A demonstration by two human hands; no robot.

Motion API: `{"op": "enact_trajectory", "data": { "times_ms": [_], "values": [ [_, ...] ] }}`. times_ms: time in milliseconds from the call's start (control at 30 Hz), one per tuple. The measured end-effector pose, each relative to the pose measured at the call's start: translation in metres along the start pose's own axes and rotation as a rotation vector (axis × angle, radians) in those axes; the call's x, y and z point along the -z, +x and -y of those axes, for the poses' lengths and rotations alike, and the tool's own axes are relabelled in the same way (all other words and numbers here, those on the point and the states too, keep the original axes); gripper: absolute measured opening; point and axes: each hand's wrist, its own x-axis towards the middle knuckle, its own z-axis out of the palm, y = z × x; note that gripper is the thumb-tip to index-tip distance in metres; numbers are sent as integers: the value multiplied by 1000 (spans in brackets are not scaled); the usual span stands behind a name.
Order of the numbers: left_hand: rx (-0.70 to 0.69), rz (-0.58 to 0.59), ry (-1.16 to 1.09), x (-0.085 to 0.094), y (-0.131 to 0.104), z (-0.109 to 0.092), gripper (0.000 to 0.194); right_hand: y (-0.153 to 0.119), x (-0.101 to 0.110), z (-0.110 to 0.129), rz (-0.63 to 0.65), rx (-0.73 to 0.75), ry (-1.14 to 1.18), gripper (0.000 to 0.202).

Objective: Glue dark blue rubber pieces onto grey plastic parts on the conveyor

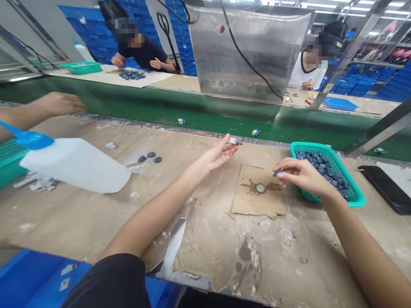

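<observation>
My left hand (pixel 221 153) pinches a small white and dark grey part (pixel 233 140) near the far edge of the table. Between the fingertips of my right hand (pixel 293 173) is a small dark blue-grey piece (pixel 277 173), held just left of a green basket (pixel 358 194) filled with many such pieces. Below and between both hands lies a square of cardboard (pixel 245 204) with wet brown stains. On it sits a small round metal cap (pixel 260 188).
A white bottle with a blue nozzle (pixel 77 164) lies at left, near another person's hand (pixel 62 104). Several grey pieces (pixel 150 154) rest beyond it. A green conveyor (pixel 218 119) crosses behind; a black phone (pixel 388 188) lies right. Two people sit opposite.
</observation>
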Motion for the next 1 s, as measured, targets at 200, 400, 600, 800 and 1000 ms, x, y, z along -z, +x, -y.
{"op": "enact_trajectory", "data": {
  "times_ms": [200, 400, 600, 800, 1000],
  "values": [
    [29, 128, 49, -1, -17, 8, 11, 3, -30, -5, 104, 216, -378, 12],
    [77, 203, 162, -3, -20, 14, 35, 4, -49, -16, 137, 421, -765, 24],
    [20, 194, 318, -13, -32, 22, 28, 4, -53, -20, 132, 441, -819, 25],
    [-231, 294, 632, -14, -39, 30, 25, 4, -41, -8, 57, 312, -594, 17],
    [-661, 325, 940, -15, -49, 35, 29, -1, -39, 12, -381, 256, 145, 28]
  ]
}}
